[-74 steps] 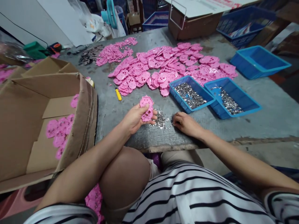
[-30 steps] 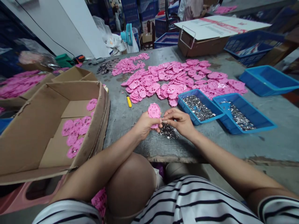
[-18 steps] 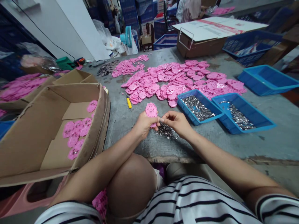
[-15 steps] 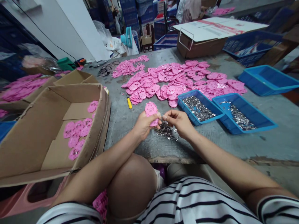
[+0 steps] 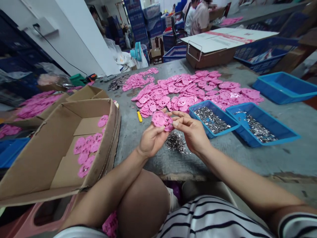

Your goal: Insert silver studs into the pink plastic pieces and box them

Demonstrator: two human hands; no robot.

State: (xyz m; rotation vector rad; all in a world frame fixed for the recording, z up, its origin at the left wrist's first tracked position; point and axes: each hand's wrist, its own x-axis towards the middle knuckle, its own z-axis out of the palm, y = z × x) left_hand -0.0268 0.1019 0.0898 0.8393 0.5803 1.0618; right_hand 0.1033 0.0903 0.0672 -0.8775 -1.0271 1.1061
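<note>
Head view: pink cutout-pierced plastic piece (image 5: 161, 119)

No text, label or number can be read here. The flat white carton sheet (image 5: 230, 35) far right carries red print. It is too blurred to make out.
</note>
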